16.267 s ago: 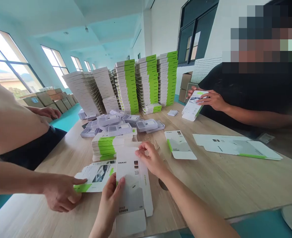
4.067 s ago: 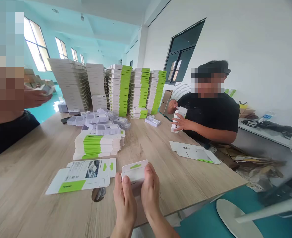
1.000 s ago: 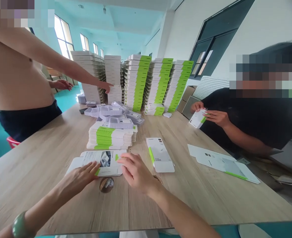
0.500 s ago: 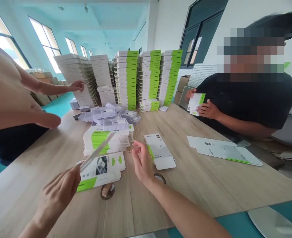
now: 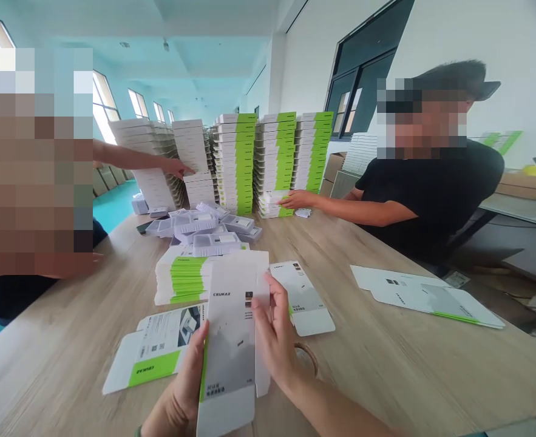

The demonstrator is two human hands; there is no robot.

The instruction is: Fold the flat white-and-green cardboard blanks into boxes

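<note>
Between my two hands is a white, grey and green folding carton (image 5: 229,340), its long printed face turned up toward me. My left hand (image 5: 188,370) is closed on its left edge, with the thumb along the green side. On the opposite edge, my right hand (image 5: 277,340) grips the carton near a white side flap. Beneath and to the left lies a flat printed carton (image 5: 153,355). Another flat carton (image 5: 306,303) rests just beyond my right hand. A roll of tape (image 5: 311,358) is partly hidden by my right wrist.
Behind the carton are a pile of flat cartons (image 5: 188,279) and clear plastic trays (image 5: 217,244). Tall stacks of boxes (image 5: 244,164) line the far side. One co-worker's hand (image 5: 295,199) touches a low box there; another's hand (image 5: 176,168) points leftward stacks. More flat cartons (image 5: 431,297) lie right.
The carton in my left hand has turned from edge-on to face-up and come nearer. My right hand now grips it too. The right co-worker has reached to the stacks, no longer holding a carton.
</note>
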